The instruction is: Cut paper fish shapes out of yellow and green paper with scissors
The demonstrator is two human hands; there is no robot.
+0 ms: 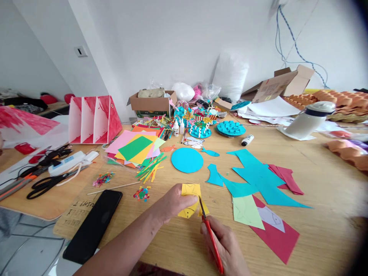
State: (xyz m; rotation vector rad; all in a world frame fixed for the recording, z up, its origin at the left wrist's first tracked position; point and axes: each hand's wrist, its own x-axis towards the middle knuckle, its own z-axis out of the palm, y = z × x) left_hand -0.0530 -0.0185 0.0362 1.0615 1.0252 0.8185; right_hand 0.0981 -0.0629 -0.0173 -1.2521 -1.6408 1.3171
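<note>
My left hand (175,203) pinches a piece of yellow paper (191,189) that has a fish drawn on it in dark lines. My right hand (222,239) grips red-handled scissors (212,243), whose blades meet the paper's right side. A partly cut yellow strip hangs by the blades. Just beyond the hands lies a blue paper circle (187,160). Right of them are blue paper offcuts (263,170), a pale green sheet with a drawing (247,211), a lilac piece with a fish drawing (271,218) and dark red paper (281,243).
A black phone (93,226) and black scissors (47,186) lie on the left. Behind are stacked coloured sheets (135,148), paper strips (151,168), glue bottles (176,128), a blue decorated plate (230,128) and a cardboard box (152,103). A white jug (309,120) stands right, near egg trays (349,153).
</note>
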